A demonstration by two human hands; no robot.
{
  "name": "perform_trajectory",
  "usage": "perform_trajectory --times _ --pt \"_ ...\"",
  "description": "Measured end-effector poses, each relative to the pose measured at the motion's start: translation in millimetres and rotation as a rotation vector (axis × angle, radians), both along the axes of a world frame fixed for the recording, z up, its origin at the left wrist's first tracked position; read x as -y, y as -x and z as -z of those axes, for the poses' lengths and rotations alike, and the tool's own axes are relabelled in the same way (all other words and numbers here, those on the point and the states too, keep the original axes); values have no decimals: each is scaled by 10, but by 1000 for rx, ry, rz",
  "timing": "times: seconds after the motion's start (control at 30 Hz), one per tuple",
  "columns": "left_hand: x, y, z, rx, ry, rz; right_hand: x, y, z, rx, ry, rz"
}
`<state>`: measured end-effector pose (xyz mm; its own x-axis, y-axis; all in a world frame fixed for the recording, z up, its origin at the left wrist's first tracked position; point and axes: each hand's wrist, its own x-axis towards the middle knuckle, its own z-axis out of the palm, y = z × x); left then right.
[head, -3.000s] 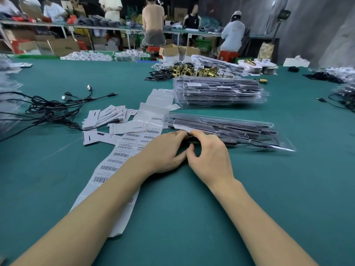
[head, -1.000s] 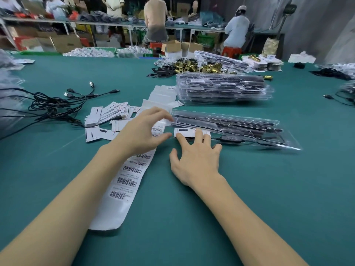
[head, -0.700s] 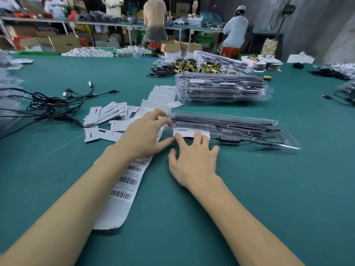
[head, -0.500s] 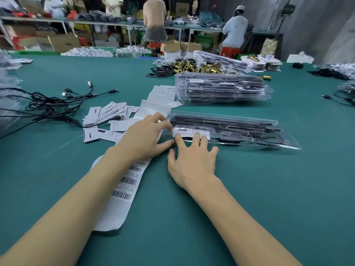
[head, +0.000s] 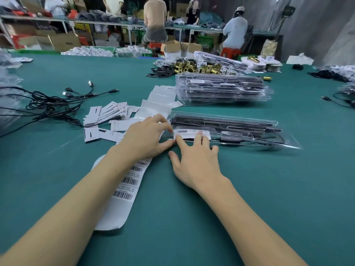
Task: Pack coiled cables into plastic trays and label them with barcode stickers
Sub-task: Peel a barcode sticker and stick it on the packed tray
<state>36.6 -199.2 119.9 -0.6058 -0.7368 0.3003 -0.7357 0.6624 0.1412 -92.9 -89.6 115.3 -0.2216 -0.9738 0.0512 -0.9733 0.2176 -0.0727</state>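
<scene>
Flat right hand (head: 196, 162) smoothing sticker (head: 189, 133) on tray (head: 249, 131), left hand (head: 148, 137) bracing, loosely curled; likely crease if rushed.

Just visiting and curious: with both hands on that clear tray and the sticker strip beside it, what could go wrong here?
The white label under the right hand's fingers could end up crooked or creased. The left forearm lies over the barcode sticker strip and might drag or crumple it. The tray might slide on the green table if pressed unevenly.
</scene>
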Motion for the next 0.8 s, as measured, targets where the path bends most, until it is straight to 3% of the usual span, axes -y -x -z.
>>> perform_trajectory --times 0.33,0.8 --pt "-18 16 9 -7 -32 -21 -33 -78 -16 -24 -17 50" --pt "-16 2 32 -19 -24 -44 -114 11 -6 116 -40 -59"
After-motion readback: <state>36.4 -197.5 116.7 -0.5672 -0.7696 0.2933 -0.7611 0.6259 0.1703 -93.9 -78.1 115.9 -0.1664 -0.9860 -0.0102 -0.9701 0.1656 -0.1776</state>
